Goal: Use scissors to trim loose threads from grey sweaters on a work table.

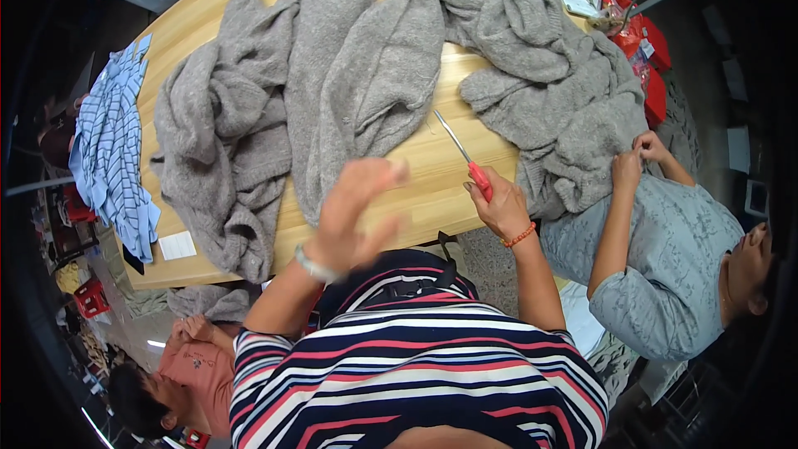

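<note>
My right hand (504,204) is closed round a tool with a red handle (480,180) and a slim metal shaft, whose tip points up and away over the wooden table (465,116). What kind of tool it is, I cannot make out. Blurred by motion, my left hand (357,208) is raised above the table's near edge with its fingers apart, holding nothing. Just beyond it lies a grey knitted garment (366,75), spread lengthwise. More grey knitwear (224,125) is bunched to the left, and another grey knit heap (573,108) covers the right side.
A person in a grey patterned top (665,258) handles the knitwear at the right edge. Another person in a pink shirt (195,374) sits at lower left. Blue checked cloth (112,141) hangs over the left edge near a white card (177,246). Red bins (654,46) stand far right.
</note>
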`<state>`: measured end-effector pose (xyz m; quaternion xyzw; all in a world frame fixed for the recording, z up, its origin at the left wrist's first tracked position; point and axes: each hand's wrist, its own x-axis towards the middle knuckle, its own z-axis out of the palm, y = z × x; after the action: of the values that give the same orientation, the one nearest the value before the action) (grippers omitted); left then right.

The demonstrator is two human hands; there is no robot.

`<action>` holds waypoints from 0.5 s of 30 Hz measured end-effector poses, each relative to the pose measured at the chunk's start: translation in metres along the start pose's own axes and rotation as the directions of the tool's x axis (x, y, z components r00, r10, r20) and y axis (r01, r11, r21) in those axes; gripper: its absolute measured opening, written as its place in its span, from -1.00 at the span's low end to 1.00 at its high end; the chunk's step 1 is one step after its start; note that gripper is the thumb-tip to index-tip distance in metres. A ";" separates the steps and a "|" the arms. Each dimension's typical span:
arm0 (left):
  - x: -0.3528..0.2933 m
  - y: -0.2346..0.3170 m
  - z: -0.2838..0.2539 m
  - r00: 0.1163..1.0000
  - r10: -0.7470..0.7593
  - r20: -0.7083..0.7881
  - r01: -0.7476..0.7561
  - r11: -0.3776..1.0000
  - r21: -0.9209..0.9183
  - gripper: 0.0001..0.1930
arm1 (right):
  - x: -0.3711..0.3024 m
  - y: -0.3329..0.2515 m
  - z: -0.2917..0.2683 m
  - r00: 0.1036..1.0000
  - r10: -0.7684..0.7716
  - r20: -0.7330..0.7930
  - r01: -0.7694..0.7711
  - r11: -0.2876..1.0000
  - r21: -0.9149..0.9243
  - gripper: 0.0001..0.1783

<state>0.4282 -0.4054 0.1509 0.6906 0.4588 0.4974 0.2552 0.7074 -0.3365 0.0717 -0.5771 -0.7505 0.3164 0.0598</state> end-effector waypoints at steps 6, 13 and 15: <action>-0.105 -0.185 0.024 0.954 -0.290 -0.075 0.270 0.724 0.634 -0.31 | 0.019 -0.013 0.009 0.988 -0.149 -0.034 0.148 0.989 -0.028 -0.72; -0.071 -0.213 0.014 0.883 -0.443 -0.156 0.469 0.807 0.360 -0.36 | 0.030 -0.035 0.016 0.970 -0.221 0.101 0.228 0.971 -0.074 -0.74; -0.068 -0.229 0.015 0.941 -0.334 -0.063 0.296 0.713 0.635 -0.40 | 0.039 -0.046 0.019 0.961 -0.246 0.128 0.258 0.962 -0.086 -0.74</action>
<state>0.3493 -0.3609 -0.0708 0.6611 0.7030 0.2424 0.0999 0.6478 -0.3153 0.0715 -0.4598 -0.8353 0.3004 0.0262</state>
